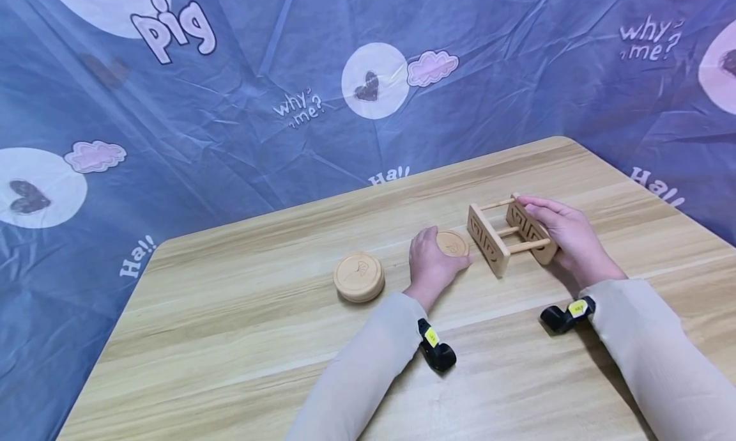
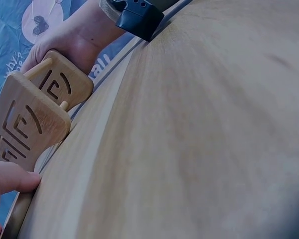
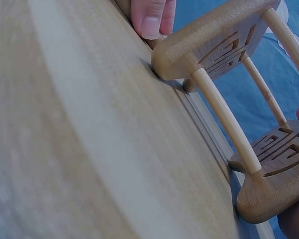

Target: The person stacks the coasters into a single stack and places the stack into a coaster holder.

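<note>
The wooden rack (image 1: 490,241) stands on the table (image 1: 230,339), at about two o'clock from the left hand (image 1: 432,262), its slotted end panels joined by rods. The right hand (image 1: 569,236) grips the panel on the rack's three o'clock side, fingers and thumb bent around it. The left hand pinches a round wooden disc (image 1: 451,244) between thumb and fingers, just beside the rack; whether the disc is fully on the table is hard to tell. At nine o'clock from that hand sits a disc stack (image 1: 359,277).
</note>
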A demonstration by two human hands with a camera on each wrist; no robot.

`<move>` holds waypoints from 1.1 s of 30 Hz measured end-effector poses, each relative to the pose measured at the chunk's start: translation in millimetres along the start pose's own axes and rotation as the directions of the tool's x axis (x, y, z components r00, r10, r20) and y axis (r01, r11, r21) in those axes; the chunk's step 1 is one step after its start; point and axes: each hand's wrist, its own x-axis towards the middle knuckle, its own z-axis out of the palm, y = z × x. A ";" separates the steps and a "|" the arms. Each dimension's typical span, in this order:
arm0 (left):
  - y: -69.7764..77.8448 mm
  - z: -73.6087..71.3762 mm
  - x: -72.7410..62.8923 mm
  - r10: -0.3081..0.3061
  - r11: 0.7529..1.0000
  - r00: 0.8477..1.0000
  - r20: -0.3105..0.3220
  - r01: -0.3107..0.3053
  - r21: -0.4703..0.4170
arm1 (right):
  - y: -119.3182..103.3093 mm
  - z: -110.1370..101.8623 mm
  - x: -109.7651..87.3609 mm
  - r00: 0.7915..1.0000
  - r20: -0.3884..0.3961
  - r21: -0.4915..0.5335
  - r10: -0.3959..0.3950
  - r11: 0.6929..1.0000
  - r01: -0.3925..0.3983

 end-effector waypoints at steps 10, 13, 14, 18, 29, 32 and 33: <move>-1.5 -3.1 0.0 -0.016 0.996 1.000 0.012 0.017 -0.083 | -0.2 0.2 -1.7 1.000 -0.005 -0.001 0.012 1.000 -0.012; -2.5 -4.0 0.7 -0.016 0.995 1.000 0.021 0.018 -0.096 | 0.3 0.4 -1.7 1.000 -0.003 0.005 0.008 1.000 -0.008; -2.8 -4.3 0.9 -0.017 0.995 1.000 0.025 0.019 -0.099 | 0.5 0.4 -1.7 1.000 -0.003 0.007 0.005 1.000 -0.005; -3.7 -5.3 1.7 -0.012 0.994 0.999 0.034 0.016 -0.106 | 0.7 0.4 -1.4 1.000 -0.004 0.004 0.001 1.000 -0.001; 0.2 -15.2 5.0 -0.045 0.988 0.996 0.073 0.055 -0.144 | -0.2 1.0 0.8 1.000 -0.009 0.004 -0.010 1.000 0.010; 0.7 -17.3 5.6 -0.049 0.988 0.996 0.077 0.059 -0.143 | 0.0 0.8 1.2 1.000 -0.006 0.012 -0.012 1.000 0.012; 0.7 -17.7 5.8 -0.048 0.988 0.996 0.078 0.059 -0.143 | 0.1 0.6 1.2 1.000 -0.005 0.014 -0.013 1.000 0.013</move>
